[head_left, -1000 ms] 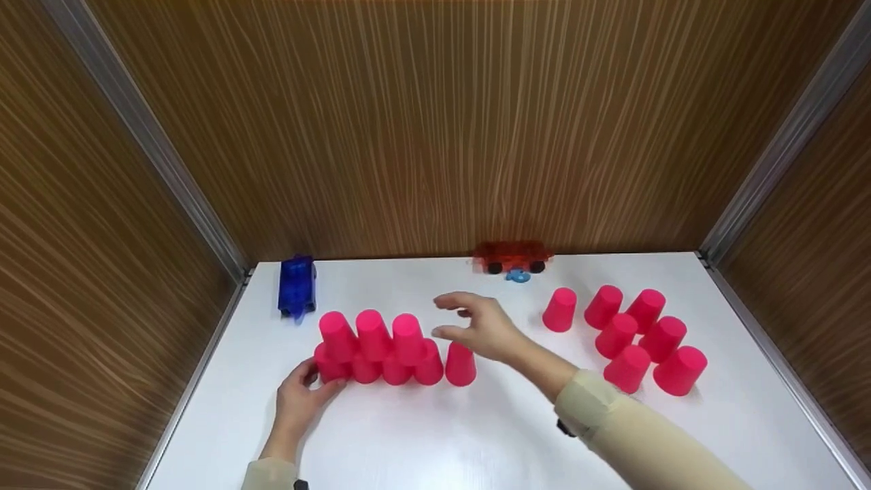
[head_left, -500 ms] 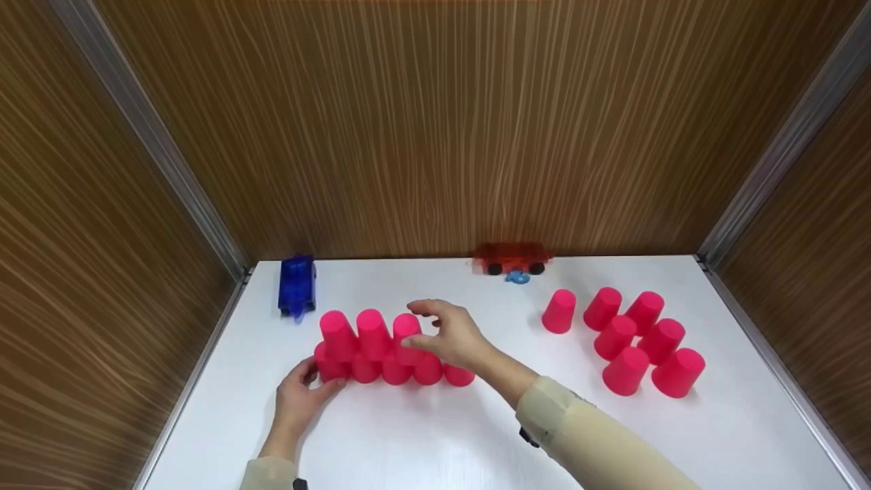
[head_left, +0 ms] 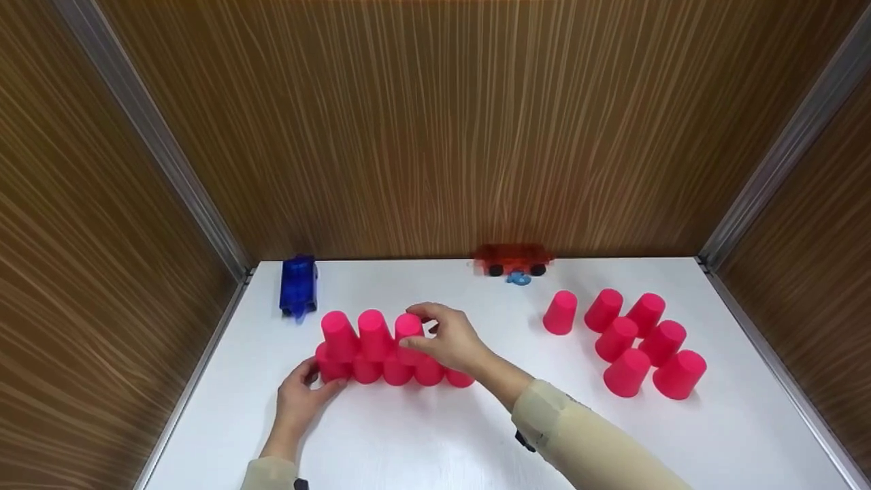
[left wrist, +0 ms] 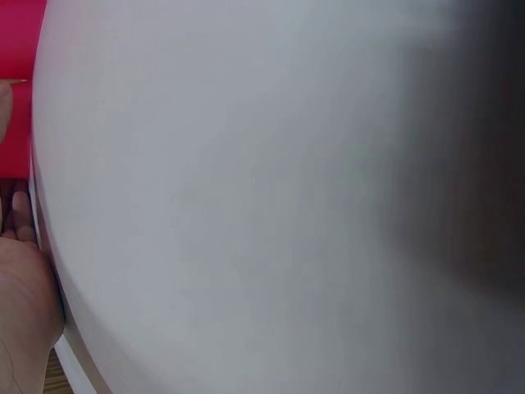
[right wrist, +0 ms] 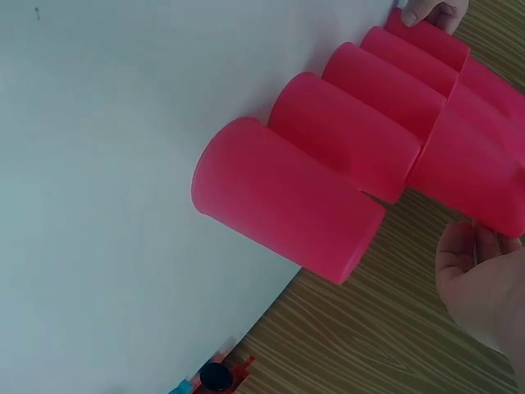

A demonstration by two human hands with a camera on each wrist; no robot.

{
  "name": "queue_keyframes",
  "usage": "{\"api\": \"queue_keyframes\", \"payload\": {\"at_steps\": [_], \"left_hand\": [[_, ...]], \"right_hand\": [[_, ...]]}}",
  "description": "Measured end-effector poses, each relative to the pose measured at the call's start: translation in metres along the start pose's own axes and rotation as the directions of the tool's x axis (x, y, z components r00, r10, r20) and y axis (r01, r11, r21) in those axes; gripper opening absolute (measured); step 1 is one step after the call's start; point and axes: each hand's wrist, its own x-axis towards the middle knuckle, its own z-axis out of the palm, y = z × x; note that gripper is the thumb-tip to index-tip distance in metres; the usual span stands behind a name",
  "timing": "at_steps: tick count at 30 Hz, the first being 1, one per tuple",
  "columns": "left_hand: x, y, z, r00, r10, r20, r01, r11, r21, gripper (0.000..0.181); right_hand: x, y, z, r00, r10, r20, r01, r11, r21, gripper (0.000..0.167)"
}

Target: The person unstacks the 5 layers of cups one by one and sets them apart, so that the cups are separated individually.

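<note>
Upside-down pink cups stand in two tiers on the white table: a bottom row (head_left: 367,371) of several, with three cups on top. My left hand (head_left: 297,403) curls round the leftmost bottom cup (head_left: 331,371), thumb in front and fingers behind. At the other end of the upper tier, my right hand (head_left: 454,338) holds the rightmost upper cup (head_left: 409,325) between thumb and fingers. In the head view my right hand partly hides the rightmost bottom cup (head_left: 459,378); the right wrist view shows that end cup (right wrist: 283,201) whole. Only an edge of pink cup (left wrist: 15,135) shows in the left wrist view.
On the right stands a loose group of several more upside-down pink cups (head_left: 618,338). A blue toy car (head_left: 298,286) sits at the back left. By the rear panel are a red toy car (head_left: 514,257) and a small light-blue piece (head_left: 519,278). Wood-grain walls enclose the table.
My right hand has moved left from beside the stack onto the rightmost upper cup and closed its fingers round it. The left hand has stayed at the leftmost bottom cup.
</note>
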Motion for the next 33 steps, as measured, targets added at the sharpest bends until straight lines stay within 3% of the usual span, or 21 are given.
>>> {"api": "queue_keyframes", "payload": {"at_steps": [6,14,25,33], "left_hand": [[0.001,0.003,0.0,1.0,-0.001,0.008,0.001,1.0,0.004,0.076],[0.005,0.0,-0.002,1.0,0.002,0.027,-0.002,1.0,-0.009,0.078],[0.001,0.001,-0.004,0.998,-0.037,0.042,0.037,0.999,-0.005,0.081],[0.001,0.002,-0.002,0.997,-0.055,0.054,0.055,0.998,0.004,0.082]], "right_hand": [[-0.005,0.001,-0.022,0.999,-0.029,-0.026,0.029,1.0,0.011,0.062],[-0.018,0.013,-0.072,0.995,-0.089,-0.044,0.089,0.996,-0.01,0.063],[-0.049,0.042,-0.143,0.996,0.033,-0.077,-0.041,0.994,-0.106,0.067],[-0.069,0.063,-0.187,0.977,0.195,-0.089,-0.206,0.97,-0.131,0.073]]}}
